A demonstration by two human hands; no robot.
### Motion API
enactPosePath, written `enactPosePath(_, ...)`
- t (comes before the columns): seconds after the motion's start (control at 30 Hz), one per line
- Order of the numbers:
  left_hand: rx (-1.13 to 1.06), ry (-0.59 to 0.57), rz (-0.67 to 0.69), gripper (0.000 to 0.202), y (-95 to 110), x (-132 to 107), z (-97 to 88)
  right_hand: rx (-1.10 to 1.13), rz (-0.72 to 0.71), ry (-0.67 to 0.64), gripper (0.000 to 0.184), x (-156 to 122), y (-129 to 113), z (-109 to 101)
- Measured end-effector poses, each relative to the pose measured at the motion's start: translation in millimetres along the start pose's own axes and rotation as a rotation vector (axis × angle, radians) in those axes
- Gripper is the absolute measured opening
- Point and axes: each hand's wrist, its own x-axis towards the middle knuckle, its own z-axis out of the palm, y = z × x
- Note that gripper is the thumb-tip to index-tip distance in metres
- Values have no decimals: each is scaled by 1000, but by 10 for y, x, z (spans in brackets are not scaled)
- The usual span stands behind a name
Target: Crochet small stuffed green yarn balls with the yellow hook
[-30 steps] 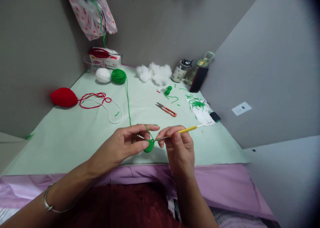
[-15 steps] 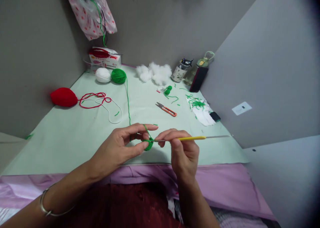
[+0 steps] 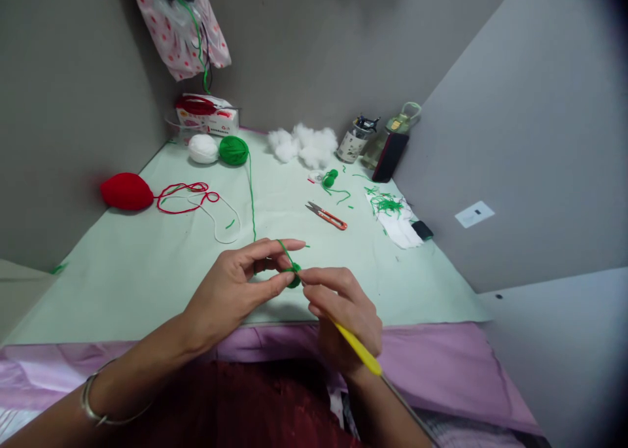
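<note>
A small green crochet piece [image 3: 294, 278] is pinched between the thumb and fingers of my left hand [image 3: 230, 281]. Green yarn passes over the raised left index finger and down to the piece. My right hand [image 3: 346, 307] grips a crochet hook [image 3: 358, 348] with a yellow handle, its fingertips touching the right edge of the green piece. The handle slants down to the right across the palm, and its metal end points toward the lower right. Fingers hide the hook's tip. From a green yarn ball [image 3: 233, 150] at the back, a strand runs forward to my left hand.
Orange-handled thread snips [image 3: 326, 216] lie beyond my hands. Around them are white stuffing [image 3: 303, 144], a small green piece [image 3: 330, 178], and yarn scraps on white paper [image 3: 395, 219]. Red yarn [image 3: 126, 191] and white yarn [image 3: 203, 148] sit left. A pen holder [image 3: 354, 140], bottle and phone [image 3: 391, 157] stand back right.
The crochet hook has swung from nearly level to slanting down toward the lower right. My right hand has turned with it, its fingertips closer to the green piece. My left hand has barely moved.
</note>
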Motion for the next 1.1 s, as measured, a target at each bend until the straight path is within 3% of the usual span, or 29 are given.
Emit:
enactPosePath(0.17,4,-30,-22,41,-5,8,21,-112,-56,-25,37,-18,-28,8)
enactPosePath(0.33,-8,-54,-31,47,-27,19,27,46,-6,53,31,-35,26,44)
enactPosePath(0.47,58,34,3,51,-43,2,37,185,97,56,27,-10,41,61)
enactPosePath(0.73,-100,7,-50,56,-119,14,80,-159,-41,56,50,-133,80,144)
enactPosePath(0.9,-425,-69,-170,52,-144,9,67,-372,-155,101,51,-141,62,154)
enactPosePath(1.0,-571,-166,-277,53,-132,20,68,-216,-92,145,46,-96,53,138)
enactPosePath(1.1,-548,-172,-257,52,-125,30,42,76,104,176,37,-18,24,104)
